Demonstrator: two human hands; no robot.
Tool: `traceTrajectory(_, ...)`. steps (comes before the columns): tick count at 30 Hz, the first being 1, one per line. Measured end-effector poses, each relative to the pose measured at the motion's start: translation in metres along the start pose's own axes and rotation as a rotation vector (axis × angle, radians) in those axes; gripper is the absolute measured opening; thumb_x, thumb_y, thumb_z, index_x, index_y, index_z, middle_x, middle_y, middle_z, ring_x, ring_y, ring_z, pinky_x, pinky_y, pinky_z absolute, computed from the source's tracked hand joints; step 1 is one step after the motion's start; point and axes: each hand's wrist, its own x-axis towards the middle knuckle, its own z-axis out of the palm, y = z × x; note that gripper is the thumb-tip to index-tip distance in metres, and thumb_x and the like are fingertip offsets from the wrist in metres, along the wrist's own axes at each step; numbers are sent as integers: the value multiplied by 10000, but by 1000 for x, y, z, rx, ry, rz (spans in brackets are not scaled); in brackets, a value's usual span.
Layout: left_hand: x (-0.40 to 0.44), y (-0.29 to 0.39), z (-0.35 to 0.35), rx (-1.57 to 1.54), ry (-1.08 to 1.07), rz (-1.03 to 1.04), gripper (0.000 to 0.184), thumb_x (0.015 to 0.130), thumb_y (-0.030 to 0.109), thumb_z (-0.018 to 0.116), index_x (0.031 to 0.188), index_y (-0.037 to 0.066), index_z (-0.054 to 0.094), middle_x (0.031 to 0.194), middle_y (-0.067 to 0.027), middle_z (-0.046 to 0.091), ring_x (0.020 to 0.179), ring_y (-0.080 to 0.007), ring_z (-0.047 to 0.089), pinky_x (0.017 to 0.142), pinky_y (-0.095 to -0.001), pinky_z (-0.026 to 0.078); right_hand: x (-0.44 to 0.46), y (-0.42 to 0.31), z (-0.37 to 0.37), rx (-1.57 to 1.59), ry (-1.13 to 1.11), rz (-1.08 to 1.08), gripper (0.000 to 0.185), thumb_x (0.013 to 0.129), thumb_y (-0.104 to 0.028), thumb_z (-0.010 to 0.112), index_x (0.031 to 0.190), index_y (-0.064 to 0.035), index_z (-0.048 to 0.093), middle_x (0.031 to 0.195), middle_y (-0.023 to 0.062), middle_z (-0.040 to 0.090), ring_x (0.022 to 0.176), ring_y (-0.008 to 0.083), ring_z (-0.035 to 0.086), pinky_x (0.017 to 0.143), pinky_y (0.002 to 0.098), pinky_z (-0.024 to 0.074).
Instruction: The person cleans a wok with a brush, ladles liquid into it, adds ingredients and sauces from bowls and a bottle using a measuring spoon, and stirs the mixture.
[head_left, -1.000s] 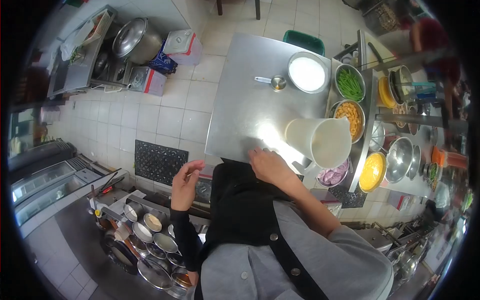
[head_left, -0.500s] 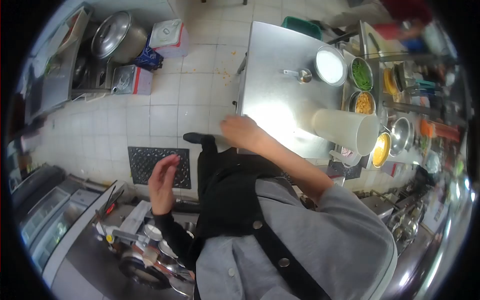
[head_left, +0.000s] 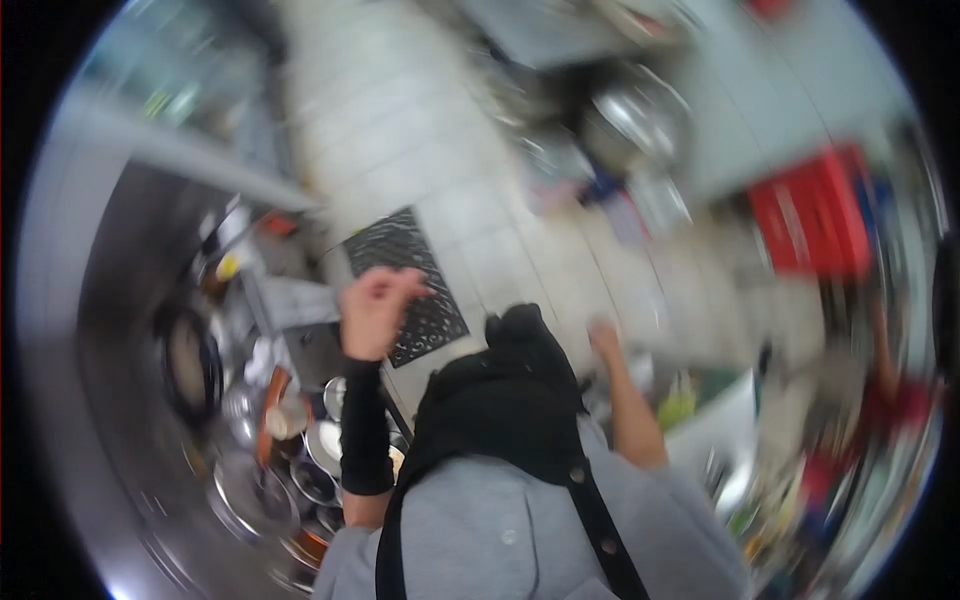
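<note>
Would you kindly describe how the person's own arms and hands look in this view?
The left hand is ungloved, with a fitted black sleeve over the forearm. The right hand looks ungloved too, though blurred, and the right forearm is uncovered. The grey shirt has short sleeves.

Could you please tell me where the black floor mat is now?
In the head view, the black floor mat lies on the tiles left of centre, partly hidden behind the person's left hand.

Blurred, pale tiled floor [head_left: 560, 270] crosses the upper middle, with a black patterned mat [head_left: 432, 322] near centre; a grey metal surface [head_left: 115, 340] lines the left.
</note>
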Motion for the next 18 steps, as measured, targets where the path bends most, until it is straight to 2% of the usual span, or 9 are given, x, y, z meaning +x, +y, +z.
traceTrajectory(1, 9, -15, -10, -51, 4, 20, 226, 957, 218, 691, 888, 8, 740, 820, -52, 751, 516, -33, 493, 468, -212, 388, -25, -40, -54, -313, -461, -21, 352, 896, -251, 582, 1155, -43, 696, 1172, 246, 673, 1122, 403, 631, 983, 503, 482)
traceTrajectory(2, 13, -26, -23, -218, -72, -215, 196, 967, 72, 613, 1112, 27, 737, 1076, -78, 758, 910, -95, 705, 829, -249, 558, -51, -72, -111, -552, -916, -170, 431, 882, -274, 616, 1251, -61, 679, 1263, 248, 651, 1200, 408, 603, 1032, 499, 458)
traceTrajectory(4, 19, -44, -40, -94, -38, 89, 443, 937, 2, 599, 1372, 85, 617, 1312, -102, 673, 1198, -174, 631, 1036, -331, 481, -47, -82, -131, -635, -1016, -164, 390, 864, -258, 621, 1195, -60, 682, 1201, 235, 655, 1136, 394, 613, 977, 493, 468)
traceTrajectory(6, 32, -70, -53, -199, 9, 40, 652, 910, -52, 584, 1518, 143, 452, 1478, -93, 551, 1380, -219, 488, 1156, -385, 360, 9, -104, -147, -608, -1016, -115, 349, 847, -241, 625, 1138, -58, 684, 1139, 223, 659, 1072, 380, 624, 921, 486, 477)
traceTrajectory(11, 93, -139, -75, -410, 220, -167, 476, 948, -12, 583, 1420, 4, 518, 1397, -140, 592, 1319, -203, 544, 1102, -339, 433, 172, -185, -149, -543, -966, -144, 247, 803, -199, 637, 996, -54, 690, 984, 192, 669, 913, 344, 650, 783, 469, 500)
traceTrajectory(14, 136, -100, -104, -425, 386, -225, 442, 962, 21, 598, 1397, -14, 533, 1381, -140, 603, 1300, -202, 557, 1091, -329, 441, 283, -246, -143, -578, -973, -280, 188, 777, -174, 644, 911, -52, 694, 891, 174, 675, 818, 323, 665, 701, 459, 514)
traceTrajectory(16, 156, -76, -126, -471, 468, -131, 421, 975, 56, 613, 1382, -23, 538, 1369, -132, 610, 1288, -196, 565, 1084, -326, 447, 361, -294, -130, -660, -978, -456, 150, 759, -157, 649, 854, -51, 696, 829, 162, 679, 754, 308, 675, 645, 452, 524)
traceTrajectory(17, 161, -66, -138, -486, 504, -101, 420, 977, 63, 615, 1381, -23, 538, 1367, -130, 611, 1288, -195, 565, 1084, -327, 448, 408, -320, -119, -771, -967, -668, 133, 750, -149, 652, 826, -50, 697, 798, 155, 681, 722, 301, 680, 618, 449, 528)
traceTrajectory(18, 165, -60, -147, -506, 543, -70, 419, 980, 70, 618, 1381, -23, 538, 1366, -129, 612, 1288, -194, 565, 1085, -329, 449, 453, -348, -107, -928, -912, -995, 116, 741, -140, 654, 798, -49, 698, 767, 149, 683, 691, 294, 686, 590, 445, 533)
